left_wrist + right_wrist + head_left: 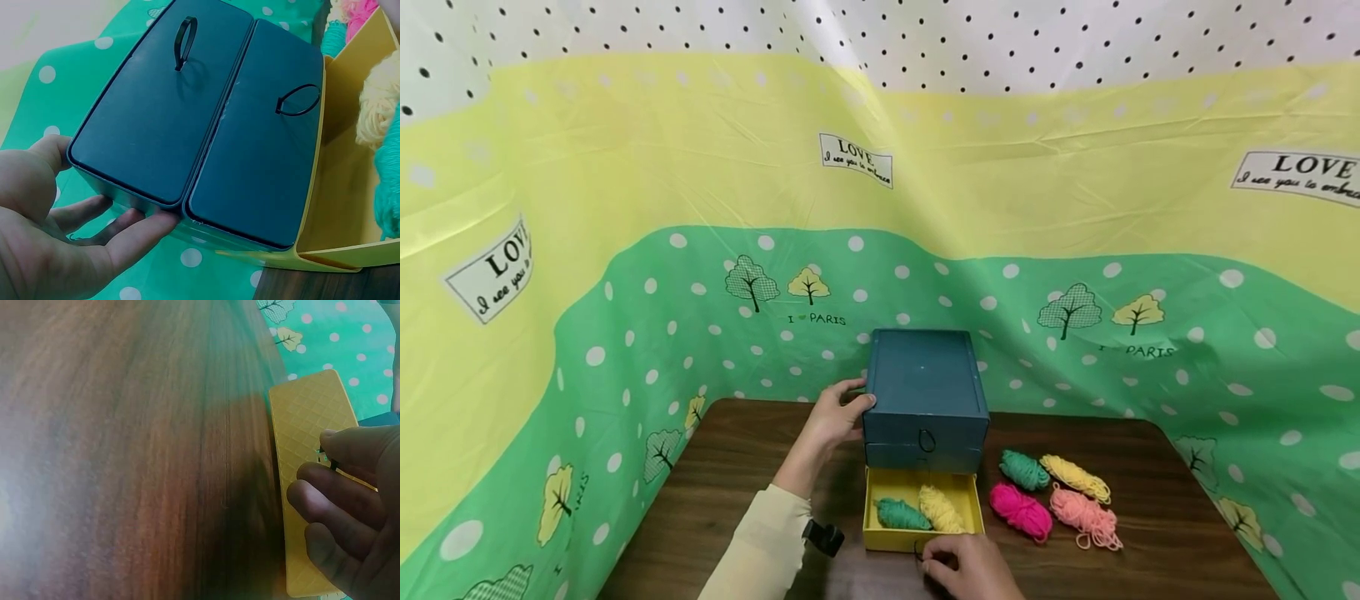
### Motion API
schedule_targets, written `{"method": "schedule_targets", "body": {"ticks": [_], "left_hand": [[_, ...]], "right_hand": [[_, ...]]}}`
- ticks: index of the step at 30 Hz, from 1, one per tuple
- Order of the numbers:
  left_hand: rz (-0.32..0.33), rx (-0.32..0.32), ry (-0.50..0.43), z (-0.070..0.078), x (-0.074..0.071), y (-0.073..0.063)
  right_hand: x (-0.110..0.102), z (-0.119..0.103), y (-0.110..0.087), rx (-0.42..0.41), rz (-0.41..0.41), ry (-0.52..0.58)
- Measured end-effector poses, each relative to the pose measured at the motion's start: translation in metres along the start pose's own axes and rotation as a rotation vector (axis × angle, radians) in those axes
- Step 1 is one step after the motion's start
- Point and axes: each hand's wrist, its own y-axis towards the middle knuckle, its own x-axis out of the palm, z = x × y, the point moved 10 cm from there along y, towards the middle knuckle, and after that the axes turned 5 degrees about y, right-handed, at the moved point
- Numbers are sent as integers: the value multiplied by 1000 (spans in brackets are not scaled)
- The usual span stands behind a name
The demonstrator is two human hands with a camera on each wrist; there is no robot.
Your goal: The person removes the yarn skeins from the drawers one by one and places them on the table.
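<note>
Left hand (831,417) has fingers spread against the left side of the blue drawer unit (925,375); right hand (966,567) pinches the black loop (334,465) on the yellow drawer (887,542) between thumb and index finger. That drawer is the bottom one, out toward the person, green yarn (901,514) and pale yellow yarn (942,508) touching inside. Right of the unit, green skein (1024,470), yellow skein (1077,478), magenta skein (1021,511) and pink skein (1085,515) lie grouped on the wooden table (722,492).

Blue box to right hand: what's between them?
The open yellow drawer, with green yarn and cream yarn inside; the head view shows it.
</note>
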Motion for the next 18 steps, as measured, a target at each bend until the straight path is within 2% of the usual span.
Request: {"method": "schedule_targets", "body": {"ticks": [11,18], "left_hand": [[-6,5,-4,3,1,-3],[-3,9,7,3,1,-3]], "right_hand": [[6,3,-6,17,-43,49],[5,0,-9,1,-56,88]]}}
